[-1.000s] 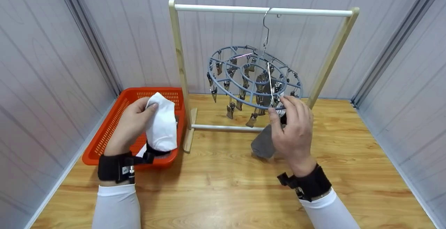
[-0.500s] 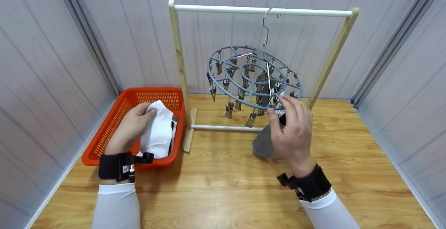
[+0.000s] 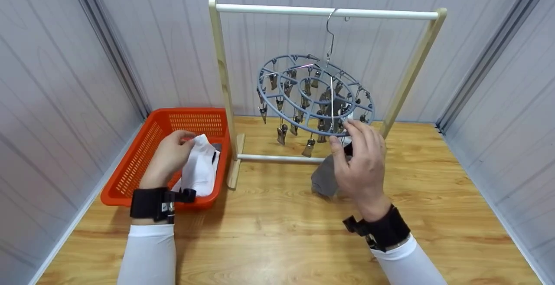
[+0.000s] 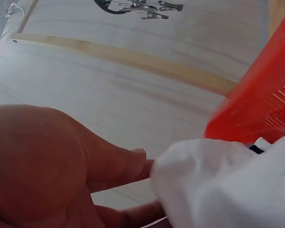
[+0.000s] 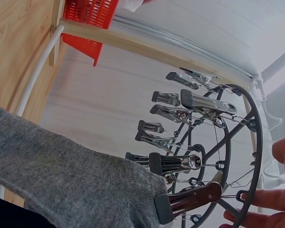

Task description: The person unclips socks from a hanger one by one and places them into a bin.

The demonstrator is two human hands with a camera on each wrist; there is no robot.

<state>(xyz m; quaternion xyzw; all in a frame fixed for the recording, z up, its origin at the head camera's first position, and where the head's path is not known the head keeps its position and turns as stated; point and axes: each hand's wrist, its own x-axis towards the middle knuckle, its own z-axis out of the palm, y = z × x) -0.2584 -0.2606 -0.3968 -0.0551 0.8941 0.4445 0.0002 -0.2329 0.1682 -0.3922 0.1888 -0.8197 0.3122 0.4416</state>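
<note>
- The left hand (image 3: 171,155) pinches a white sock (image 3: 200,168) by its top edge, thumb and fingers curled onto the cloth, low over the orange basket (image 3: 143,155); in the left wrist view the thumb (image 4: 118,164) lies against the white fabric (image 4: 228,185).
- The right hand (image 3: 360,159) is raised at the near rim of the round grey clip hanger (image 3: 314,94), fingers bent around the rim and a clip there; whether they squeeze the clip cannot be told from the head view.
- A grey sock (image 3: 325,176) hangs just below that hand; in the right wrist view a dark clip (image 5: 190,199) grips its upper edge (image 5: 76,175).
- The hanger's wire hook (image 3: 331,33) hangs from the white top bar of the wooden rack (image 3: 221,72), which stands on the wooden table (image 3: 277,233) between the basket and the right hand.
- The rack's left post stands between the white sock and the hanger; many bare metal clips (image 3: 282,133) dangle from the rings.
- Grey panelled walls (image 3: 65,81) close in the table on three sides.
- Compared with a second ago, the left hand and white sock have sunk from above the basket's rim down into it, the sock now partly slumped on the contents.
- The right hand has stayed at the same clip, and the hanger has tilted slightly.
</note>
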